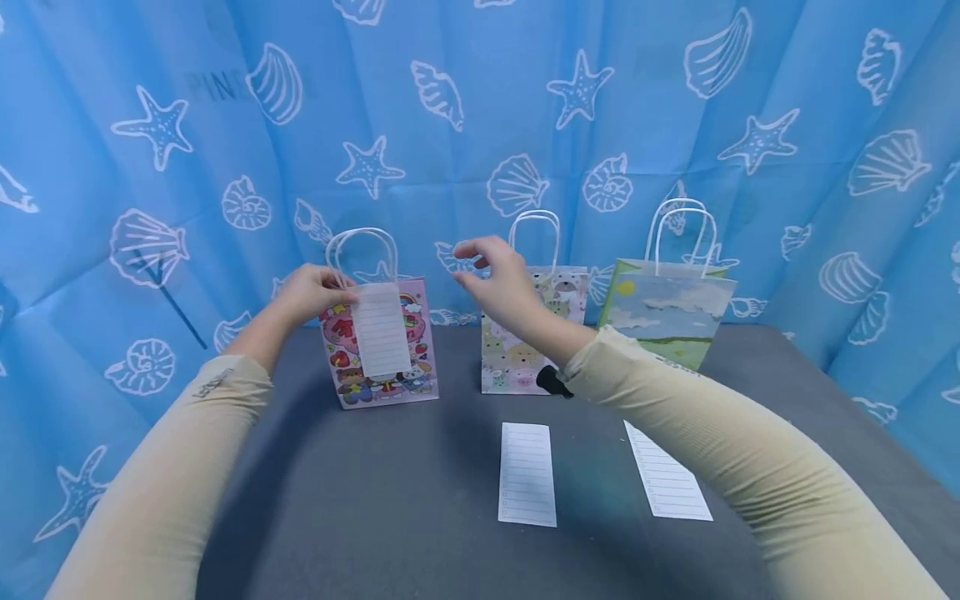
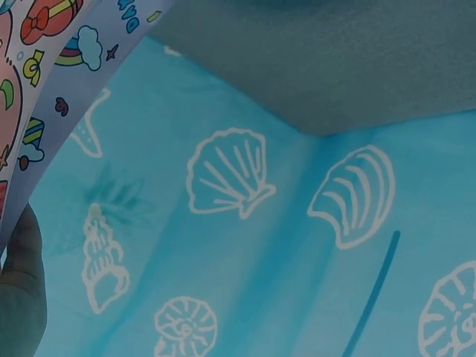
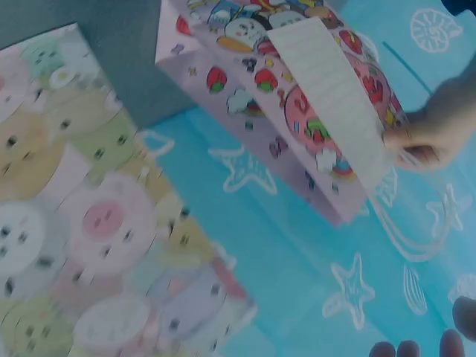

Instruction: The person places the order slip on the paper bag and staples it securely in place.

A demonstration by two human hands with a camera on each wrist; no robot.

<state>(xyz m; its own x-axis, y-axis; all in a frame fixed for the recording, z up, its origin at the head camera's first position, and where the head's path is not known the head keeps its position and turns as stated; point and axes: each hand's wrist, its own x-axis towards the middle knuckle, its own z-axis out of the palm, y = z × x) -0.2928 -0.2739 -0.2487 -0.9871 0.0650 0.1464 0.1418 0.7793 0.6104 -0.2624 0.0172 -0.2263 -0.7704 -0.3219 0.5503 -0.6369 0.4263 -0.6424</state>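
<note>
My left hand [image 1: 311, 292] is at the top left corner of a pink cartoon paper gift bag [image 1: 423, 333]. Between thumb and fingers it pinches the upper end of a white lined paper slip [image 1: 382, 333], which hangs over the bag's front, by the white handles [image 1: 393, 250]. The right wrist view shows the same slip [image 3: 327, 89] lying against the bag [image 3: 245, 111]. Raised before the animal-print bag [image 1: 495, 358], my right hand [image 1: 502, 283] holds nothing; its thumb and fingers are apart. In the left wrist view, part of the left hand [image 2: 24, 290] shows behind the bag.
To the right stands a bag with a painted landscape [image 1: 667, 308], partly behind my right sleeve [image 1: 697, 417]. Two more lined slips, one in the middle [image 1: 527, 475] and one farther right [image 1: 667, 475], lie on the grey table [image 1: 360, 500]. A blue shell-print curtain [image 1: 480, 108] hangs behind.
</note>
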